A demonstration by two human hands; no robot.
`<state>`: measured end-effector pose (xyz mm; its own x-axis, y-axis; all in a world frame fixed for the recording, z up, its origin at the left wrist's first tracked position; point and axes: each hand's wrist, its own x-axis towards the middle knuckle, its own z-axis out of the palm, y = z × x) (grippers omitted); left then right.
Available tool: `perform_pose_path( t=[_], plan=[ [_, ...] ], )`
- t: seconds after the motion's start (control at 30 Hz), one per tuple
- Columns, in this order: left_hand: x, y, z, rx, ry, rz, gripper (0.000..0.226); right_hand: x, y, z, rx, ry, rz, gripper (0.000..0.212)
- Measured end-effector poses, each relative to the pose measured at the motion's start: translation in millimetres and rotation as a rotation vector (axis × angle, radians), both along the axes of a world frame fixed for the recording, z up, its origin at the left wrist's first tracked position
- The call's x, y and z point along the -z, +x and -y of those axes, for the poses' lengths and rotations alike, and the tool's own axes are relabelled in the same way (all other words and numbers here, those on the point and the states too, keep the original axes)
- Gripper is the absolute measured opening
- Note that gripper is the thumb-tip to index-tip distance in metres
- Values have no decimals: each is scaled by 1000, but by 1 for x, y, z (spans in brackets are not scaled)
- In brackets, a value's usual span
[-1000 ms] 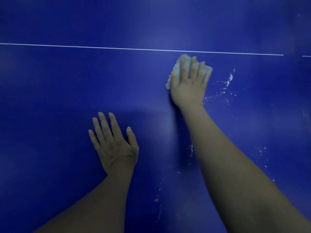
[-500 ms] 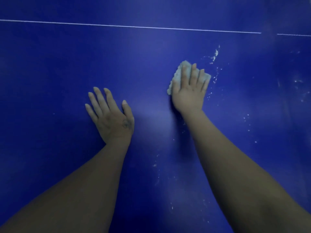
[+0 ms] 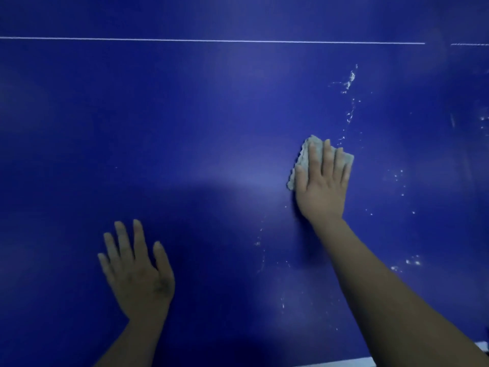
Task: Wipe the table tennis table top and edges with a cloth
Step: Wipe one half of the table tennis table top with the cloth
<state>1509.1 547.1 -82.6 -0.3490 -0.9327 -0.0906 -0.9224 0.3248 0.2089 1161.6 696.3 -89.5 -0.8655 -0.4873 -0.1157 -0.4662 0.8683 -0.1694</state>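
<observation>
The blue table tennis table top (image 3: pixel 211 123) fills the view. A small pale cloth (image 3: pixel 304 157) lies flat on it right of centre, mostly covered by my right hand (image 3: pixel 321 181), which presses on it with straight fingers. My left hand (image 3: pixel 137 271) rests flat on the bare table at the lower left, fingers spread, holding nothing. White specks and smears (image 3: pixel 349 83) dot the surface to the right of the cloth and below it.
A thin white line (image 3: pixel 211 41) crosses the table near the top of the view. The table's white near edge (image 3: pixel 344 362) shows at the bottom right.
My right hand has dragged the cloth back toward me, away from the white line. The near edge of the table has come into view. My left hand stays flat on the table.
</observation>
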Motion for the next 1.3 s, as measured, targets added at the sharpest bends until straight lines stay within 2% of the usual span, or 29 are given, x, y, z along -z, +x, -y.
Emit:
perform_pose_path(
  t=[0.1,0.23,0.37,0.43,0.57,0.67,0.8,0.93,1.07,1.17,1.3],
  plan=[
    [4,3,-6,-21,-7,22,67,2,36,33,7,-20,-16,64],
    [7,5,-5,-12,-38,6,65,-2,105,62,-300,-103,-5,64],
    [8,6,-6,-19,-20,24,65,-1,136,22,-528,-80,39,64],
    [9,6,-5,-30,-8,29,65,1,127,-13,-506,-50,27,63],
    [9,6,-6,-31,-10,14,65,-4,108,-52,-315,23,11,65],
    [12,7,-5,-24,-18,20,64,-4,122,-18,-239,29,16,66],
    [17,9,-5,-19,-18,46,63,0,148,67,-405,-68,49,66],
    [22,13,-4,-21,-34,47,61,1,160,164,-454,-178,66,66],
    [25,14,-3,-29,-26,89,62,5,175,235,-614,-208,70,66],
    [24,14,-3,-20,-19,83,61,9,183,248,-769,-217,46,64],
    [24,13,-3,-50,6,36,60,8,173,200,-977,-244,41,60]
  ],
)
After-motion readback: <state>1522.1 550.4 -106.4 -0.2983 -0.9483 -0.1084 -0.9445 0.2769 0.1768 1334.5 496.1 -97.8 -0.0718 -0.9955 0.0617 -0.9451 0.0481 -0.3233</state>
